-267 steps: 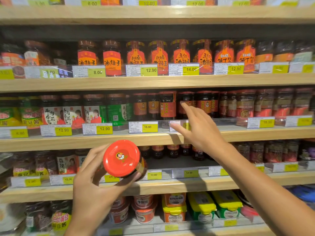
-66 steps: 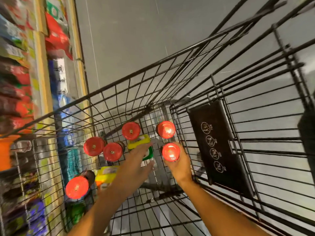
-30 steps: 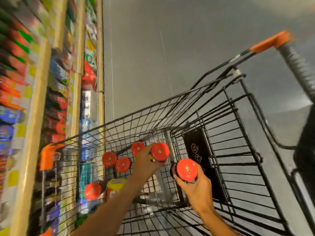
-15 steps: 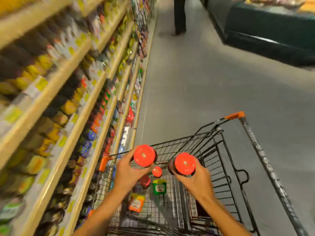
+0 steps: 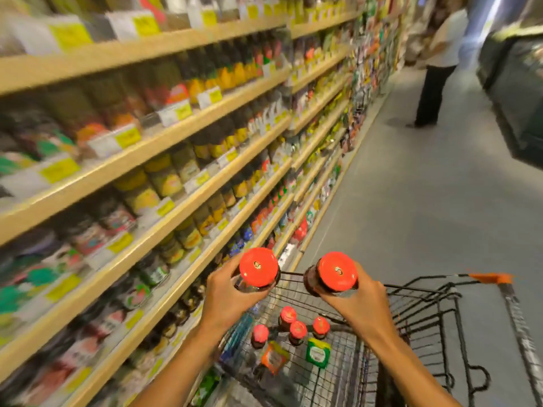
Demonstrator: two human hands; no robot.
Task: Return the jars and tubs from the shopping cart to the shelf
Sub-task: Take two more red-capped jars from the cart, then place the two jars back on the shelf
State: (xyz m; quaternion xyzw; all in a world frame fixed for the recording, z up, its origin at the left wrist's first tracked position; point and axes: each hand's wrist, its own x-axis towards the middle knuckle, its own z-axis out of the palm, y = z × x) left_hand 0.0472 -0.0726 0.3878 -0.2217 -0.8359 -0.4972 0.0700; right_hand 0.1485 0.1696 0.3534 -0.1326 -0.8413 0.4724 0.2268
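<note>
My left hand [image 5: 224, 301] grips a dark jar with a red lid [image 5: 258, 267], held above the cart's front left corner. My right hand [image 5: 357, 302] holds a second red-lidded jar [image 5: 338, 271] beside it. Below them the black wire shopping cart [image 5: 435, 312] holds several smaller-looking red-lidded jars [image 5: 298, 329], an orange-topped tub [image 5: 274, 358] and a green-lidded tub [image 5: 318, 353]. The wooden shelves [image 5: 176, 207] stacked with jars run along my left, blurred by motion.
A person in a white top and dark trousers [image 5: 435, 69] stands far down the aisle. A dark chest cabinet [image 5: 517, 92] lines the right side. The cart's orange-tipped handle [image 5: 493, 278] is at the right. Grey floor [image 5: 426, 201] lies between shelves and cabinet.
Both hands went into the cart, each took a red-lidded jar and lifted it out. My view has swung up from the cart toward the shelves and aisle.
</note>
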